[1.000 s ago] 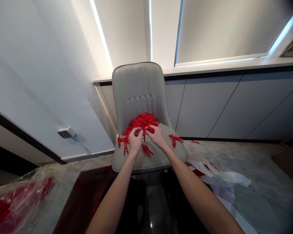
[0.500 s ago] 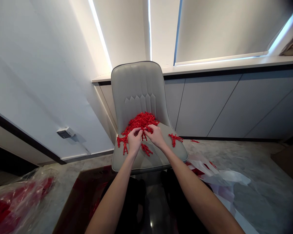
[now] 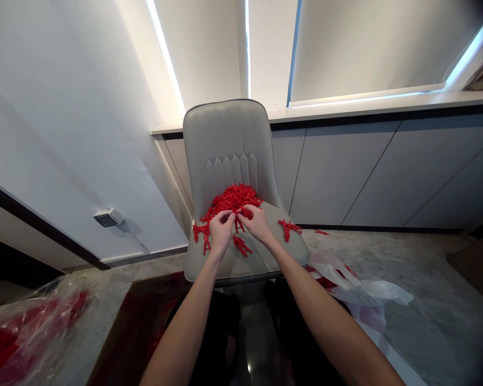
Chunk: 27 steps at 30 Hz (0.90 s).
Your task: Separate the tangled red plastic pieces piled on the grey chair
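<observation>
A small red figure (image 3: 239,224) with two leg-like ends hangs between my hands over the chair seat. My left hand (image 3: 222,228) pinches it from one side, thumb and forefinger together. From the other side my right hand (image 3: 256,221) pinches too, its fingers partly hiding the piece. Just behind my hands a heap of similar red figures (image 3: 235,195) leans toward the backrest. Another red figure (image 3: 241,246) lies on the seat below my hands. To the left are a few loose red figures (image 3: 203,234), and to the right a small cluster of red figures (image 3: 288,229).
All this sits on a grey padded chair (image 3: 221,271). A brown box (image 3: 121,327) stands at floor level to the left, with a clear bag of red items (image 3: 36,332) beyond it. White plastic bags (image 3: 370,295) lie at right. Low cabinets (image 3: 342,171) run behind the chair.
Both hands stay nearly in place, pinching over the seat. The figure's hanging legs have shifted slightly; the heap and loose pieces look the same.
</observation>
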Tool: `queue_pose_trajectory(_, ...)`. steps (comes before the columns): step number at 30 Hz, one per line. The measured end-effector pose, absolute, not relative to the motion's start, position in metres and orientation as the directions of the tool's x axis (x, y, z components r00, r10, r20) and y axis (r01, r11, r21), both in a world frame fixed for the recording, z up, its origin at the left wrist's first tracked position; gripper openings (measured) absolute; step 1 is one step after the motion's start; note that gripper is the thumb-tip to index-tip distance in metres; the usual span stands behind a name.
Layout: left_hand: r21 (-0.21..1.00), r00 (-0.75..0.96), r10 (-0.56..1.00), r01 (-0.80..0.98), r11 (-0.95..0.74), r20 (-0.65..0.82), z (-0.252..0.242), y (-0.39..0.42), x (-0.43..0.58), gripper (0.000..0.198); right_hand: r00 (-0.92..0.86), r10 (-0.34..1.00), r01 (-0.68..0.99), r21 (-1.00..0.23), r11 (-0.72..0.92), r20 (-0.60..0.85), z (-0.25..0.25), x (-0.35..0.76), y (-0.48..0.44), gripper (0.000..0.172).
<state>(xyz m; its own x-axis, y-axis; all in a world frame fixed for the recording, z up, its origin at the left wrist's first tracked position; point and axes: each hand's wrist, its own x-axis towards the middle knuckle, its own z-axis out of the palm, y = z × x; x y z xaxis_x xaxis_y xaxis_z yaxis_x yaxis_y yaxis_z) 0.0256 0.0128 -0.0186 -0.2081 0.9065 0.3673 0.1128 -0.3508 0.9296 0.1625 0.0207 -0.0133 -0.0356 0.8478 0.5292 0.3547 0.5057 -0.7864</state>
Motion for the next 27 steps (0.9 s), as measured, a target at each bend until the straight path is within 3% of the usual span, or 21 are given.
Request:
queue_pose_trajectory(5, 0.945, -0.191, 0.925, 0.095, -0.314, 0.327, -0.018, 0.013, 0.027, 0.018, -0.025, 0.858, 0.348, -0.801, 0.488, 0.512, -0.012, 0.163, 0.020, 0.013)
queue_pose_trajectory(27, 0.898, -0.080, 0.898, 0.125, -0.421, 0.432, -0.012, 0.008, 0.024, 0.014, -0.082, 0.892, 0.140, -0.881, 0.452, 0.445, -0.020, 0.168, 0.031, 0.022)
